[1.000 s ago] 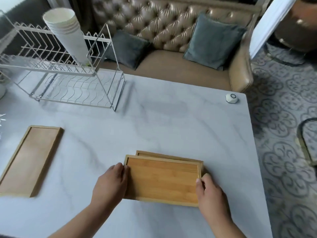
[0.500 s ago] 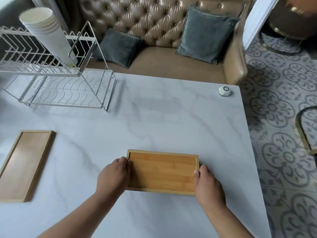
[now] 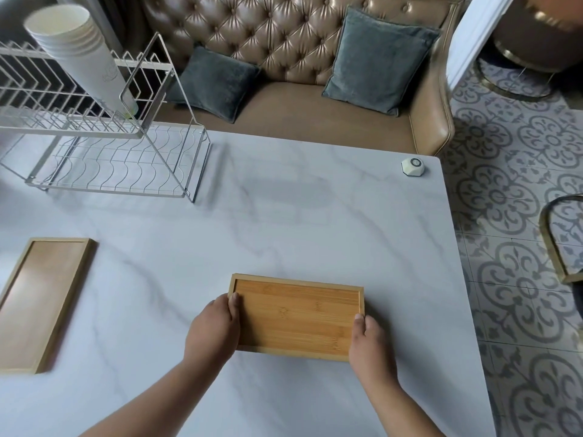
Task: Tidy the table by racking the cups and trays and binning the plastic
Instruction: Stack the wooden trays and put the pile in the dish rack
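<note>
Bamboo tray (image 3: pixel 296 316), flat on tabletop (image 3: pixel 284 209), short ends pinched by left hand (image 3: pixel 213 329) and right hand (image 3: pixel 369 345); risk: edge-only grip slipping when lifted toward rack (image 3: pixel 104 146).

Tufted leather sofa (image 3: pixel 315 58), patterned tile floor (image 3: pixel 520 247)

I see soft, even daylight. The marble table (image 3: pixel 284 216) carries a dull sheen beyond my fingertips (image 3: pixel 235 302); shadows under the wire rack (image 3: pixel 104 165) are faint. Frame edges bow with wide-angle distortion, and the far-left corner smears.
</note>
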Available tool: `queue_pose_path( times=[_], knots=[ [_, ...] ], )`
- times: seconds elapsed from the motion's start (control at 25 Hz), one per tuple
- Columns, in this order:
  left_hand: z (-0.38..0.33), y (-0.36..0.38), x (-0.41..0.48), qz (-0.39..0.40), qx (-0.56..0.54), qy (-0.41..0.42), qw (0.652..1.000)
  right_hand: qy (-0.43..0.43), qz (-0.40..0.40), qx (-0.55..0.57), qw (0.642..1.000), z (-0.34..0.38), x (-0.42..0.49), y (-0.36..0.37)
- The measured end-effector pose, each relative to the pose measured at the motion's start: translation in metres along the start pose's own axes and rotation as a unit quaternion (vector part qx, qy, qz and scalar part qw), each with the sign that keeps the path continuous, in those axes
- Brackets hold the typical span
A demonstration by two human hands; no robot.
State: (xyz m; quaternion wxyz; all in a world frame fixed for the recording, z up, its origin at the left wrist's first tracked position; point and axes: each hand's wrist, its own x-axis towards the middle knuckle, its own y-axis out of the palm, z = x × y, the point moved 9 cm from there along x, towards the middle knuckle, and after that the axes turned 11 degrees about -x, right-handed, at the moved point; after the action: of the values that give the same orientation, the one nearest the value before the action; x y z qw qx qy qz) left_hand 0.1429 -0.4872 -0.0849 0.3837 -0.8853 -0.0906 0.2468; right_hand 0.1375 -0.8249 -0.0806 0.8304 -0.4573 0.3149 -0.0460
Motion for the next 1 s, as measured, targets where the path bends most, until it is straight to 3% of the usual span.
queue_pose_path(
  times=[0.48,0.68,0.8,0.92,1.0],
  knots=[
    [-0.002,-0.001,0.004,-0.002,-0.002,0.025,1.0,-0.006,0.022,-0.027,0.999,-0.008,0.002,0.004],
    [0.012,-0.007,0.008,0.048,-0.044,-0.024,0.998,-0.031,-0.003,0.001,1.0,0.0,0.004,-0.007],
    [0.049,-0.039,0.009,0.006,-0.08,-0.048,0.996,-0.103,-0.04,-0.068,0.992,0.028,0.002,-0.017],
    [0.095,-0.069,0.004,-0.022,-0.015,-0.047,0.999,-0.233,-0.07,-0.17,0.955,0.092,-0.01,-0.015],
    [0.127,-0.087,0.001,-0.021,0.055,-0.049,0.997,-0.297,-0.049,-0.245,0.922,0.14,-0.021,0.01]
  ],
)
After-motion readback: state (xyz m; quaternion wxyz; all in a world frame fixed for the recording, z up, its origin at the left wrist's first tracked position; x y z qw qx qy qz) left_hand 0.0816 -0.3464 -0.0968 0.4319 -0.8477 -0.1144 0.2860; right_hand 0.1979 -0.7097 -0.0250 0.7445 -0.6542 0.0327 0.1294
